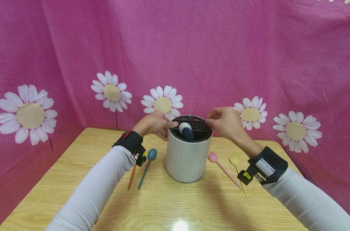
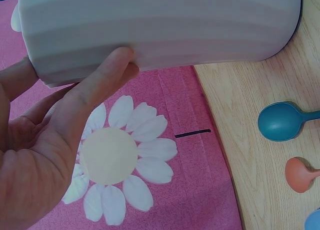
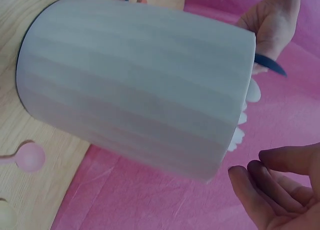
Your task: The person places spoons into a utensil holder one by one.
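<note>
1. Your left hand [image 1: 154,124] grips the left side of a white, ribbed, cylindrical utensil holder [image 1: 188,162], thumb over the rim, fingers along the outer wall.
2. Your right hand [image 1: 225,122] is at the holder's right rim, thumb and fingertips nearly meeting, with nothing seen between them; contact with the rim is hard to judge, but the right wrist view suggests a slight gap.
3. On the wood-grain table [image 1: 152,205], left of the holder, lie a teal spoon [image 1: 152,154] and an orange utensil [image 2: 300,175]; your left wrist strap hides the latter's head from above.
4. To the right lie a pink spoon [image 1: 213,157] and a yellow spoon [image 1: 234,159], your right wrist camera crossing its handle.
5. The holder stands upright, its black slotted insert [image 1: 202,126] in the top; a white rounded utensil head [image 1: 184,126] and a dark blue one [image 1: 188,134] show there, overlapping.
</note>
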Demonstrator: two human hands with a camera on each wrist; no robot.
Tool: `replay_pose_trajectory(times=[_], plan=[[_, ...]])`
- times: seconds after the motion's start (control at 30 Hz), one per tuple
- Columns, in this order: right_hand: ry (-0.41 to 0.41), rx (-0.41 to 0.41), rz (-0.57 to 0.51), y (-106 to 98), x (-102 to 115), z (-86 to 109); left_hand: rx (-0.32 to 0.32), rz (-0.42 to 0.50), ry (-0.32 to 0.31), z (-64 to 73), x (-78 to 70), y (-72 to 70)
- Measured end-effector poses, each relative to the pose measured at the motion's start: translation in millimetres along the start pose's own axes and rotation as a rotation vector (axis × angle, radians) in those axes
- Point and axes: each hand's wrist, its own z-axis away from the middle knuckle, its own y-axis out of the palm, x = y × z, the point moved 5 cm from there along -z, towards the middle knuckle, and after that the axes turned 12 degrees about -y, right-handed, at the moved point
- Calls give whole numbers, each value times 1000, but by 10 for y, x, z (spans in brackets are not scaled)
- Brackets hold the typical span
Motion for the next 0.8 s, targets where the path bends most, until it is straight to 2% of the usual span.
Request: replay_pose_trajectory(times=[0.3, 0.43, 0.8], plan=[[-5, -55, 76, -93, -253, 44, -4, -11, -1, 15, 2, -9], [23, -45, 93, -92, -396, 91, -7, -12, 1, 8, 7, -16], [110, 150, 107, 40, -784, 261, -3, 4, -1, -6, -1, -7]])
